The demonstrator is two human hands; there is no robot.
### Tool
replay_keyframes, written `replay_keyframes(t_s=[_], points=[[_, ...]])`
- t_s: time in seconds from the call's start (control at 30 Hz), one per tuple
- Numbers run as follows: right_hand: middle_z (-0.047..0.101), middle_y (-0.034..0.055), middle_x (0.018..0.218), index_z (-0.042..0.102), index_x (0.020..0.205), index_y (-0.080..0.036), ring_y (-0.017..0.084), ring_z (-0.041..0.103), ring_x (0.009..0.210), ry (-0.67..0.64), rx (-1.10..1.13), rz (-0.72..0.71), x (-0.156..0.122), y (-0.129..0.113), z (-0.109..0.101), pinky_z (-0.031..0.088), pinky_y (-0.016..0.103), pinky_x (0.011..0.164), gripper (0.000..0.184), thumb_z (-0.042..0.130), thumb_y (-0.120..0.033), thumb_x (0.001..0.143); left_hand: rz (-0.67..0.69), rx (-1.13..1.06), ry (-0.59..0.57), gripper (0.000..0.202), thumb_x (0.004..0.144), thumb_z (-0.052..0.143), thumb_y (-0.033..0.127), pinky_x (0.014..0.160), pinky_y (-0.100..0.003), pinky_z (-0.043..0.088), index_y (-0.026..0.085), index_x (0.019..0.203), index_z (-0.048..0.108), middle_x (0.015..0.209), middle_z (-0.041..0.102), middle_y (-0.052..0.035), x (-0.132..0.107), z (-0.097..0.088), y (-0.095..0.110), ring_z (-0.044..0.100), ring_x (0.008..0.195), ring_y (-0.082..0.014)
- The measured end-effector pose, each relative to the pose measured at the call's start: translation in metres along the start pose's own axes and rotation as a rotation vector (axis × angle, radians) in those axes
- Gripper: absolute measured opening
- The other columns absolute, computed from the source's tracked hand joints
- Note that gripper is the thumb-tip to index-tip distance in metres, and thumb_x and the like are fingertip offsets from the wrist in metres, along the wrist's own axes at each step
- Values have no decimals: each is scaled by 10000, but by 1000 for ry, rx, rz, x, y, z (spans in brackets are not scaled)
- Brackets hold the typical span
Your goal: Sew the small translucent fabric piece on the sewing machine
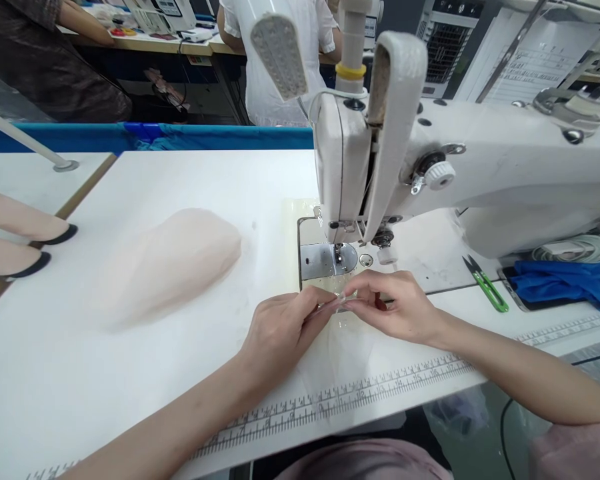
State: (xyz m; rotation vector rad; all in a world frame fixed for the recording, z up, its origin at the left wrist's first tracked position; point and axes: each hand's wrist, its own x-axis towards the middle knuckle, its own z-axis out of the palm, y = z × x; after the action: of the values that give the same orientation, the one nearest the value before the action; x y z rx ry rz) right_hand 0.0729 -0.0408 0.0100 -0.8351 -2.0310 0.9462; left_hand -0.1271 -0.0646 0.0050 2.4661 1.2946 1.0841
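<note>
My left hand and my right hand meet just in front of the sewing machine's needle plate. Thumbs and forefingers of both pinch a small edge of thin, see-through fabric. Below the fingers, a faint sheer part of it seems to hang toward the table edge. The presser foot of the white sewing machine is right behind my fingertips, apart from them. To the left, a sheer beige piece of fabric lies loosely on the white table.
Green thread snips lie on the right, beside a blue cloth on a dark flat object. Two beige tapered shapes with black ends reach in from the left. A printed ruler strip follows the front edge. Other people are behind.
</note>
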Motion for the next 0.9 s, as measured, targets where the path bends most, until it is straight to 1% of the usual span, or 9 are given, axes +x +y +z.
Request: replay_keyframes(t_s=[0.1,0.17,0.3,0.43,0.57,0.67,0.77,0.83,0.9], points=[[537,-55,594,654,921,-187,58,438,493,0,-61,-25,0,-2,0,398,179,480,79,592,-198,873,29,2,7,170,962,498,318,429,-166,326,203,846,543,525,569,80,0,0,0,490,423,-60],[598,-41,633,664,921,-193,56,451,486,18,-92,-66,0,-1,0,404,183,479,91,578,-199,892,53,6,17,151,952,520,317,430,-164,312,205,850,525,481,491,101,0,0,0,443,407,-57],[664,-31,654,672,970,-230,83,548,516,113,-318,-376,-3,5,-2,433,219,481,123,579,-185,903,21,-12,-11,72,965,482,276,414,-154,286,206,947,491,450,348,138,0,0,1,340,370,-54],[611,-43,556,699,870,-225,98,517,490,111,-708,-790,-5,7,-8,359,265,401,132,636,-114,842,81,-42,-63,194,967,454,211,454,-149,372,197,1154,504,502,508,116,1,-1,1,475,423,-60],[576,-64,511,686,724,-191,66,465,450,142,-790,-959,-3,1,-11,319,241,369,130,679,-89,804,164,-69,-34,132,955,484,196,557,-173,464,186,1010,603,644,672,55,-2,-1,1,582,511,-68],[582,-69,509,684,806,-142,60,477,446,157,-710,-857,-3,2,-10,328,228,379,51,681,-91,810,-3,-128,-135,149,938,514,235,495,-175,432,192,890,648,563,629,65,-2,-2,1,552,471,-73],[686,-45,643,682,891,-155,63,590,531,56,-525,-510,-3,9,-6,416,200,453,59,626,-168,878,-151,-73,-254,179,906,549,270,418,-205,343,215,798,680,461,536,76,-2,0,0,454,395,-87],[731,-30,748,697,891,-177,74,650,614,-21,-429,-271,-2,15,-4,457,189,515,112,588,-197,905,-139,55,-245,196,893,554,279,441,-236,335,220,756,682,433,503,70,-1,4,-2,423,388,-104],[741,-27,796,717,895,-197,89,666,657,-41,-423,-102,1,19,-2,462,199,551,140,577,-188,901,-104,170,-208,139,886,558,262,531,-277,392,207,828,672,465,526,67,0,8,-3,443,412,-117]])
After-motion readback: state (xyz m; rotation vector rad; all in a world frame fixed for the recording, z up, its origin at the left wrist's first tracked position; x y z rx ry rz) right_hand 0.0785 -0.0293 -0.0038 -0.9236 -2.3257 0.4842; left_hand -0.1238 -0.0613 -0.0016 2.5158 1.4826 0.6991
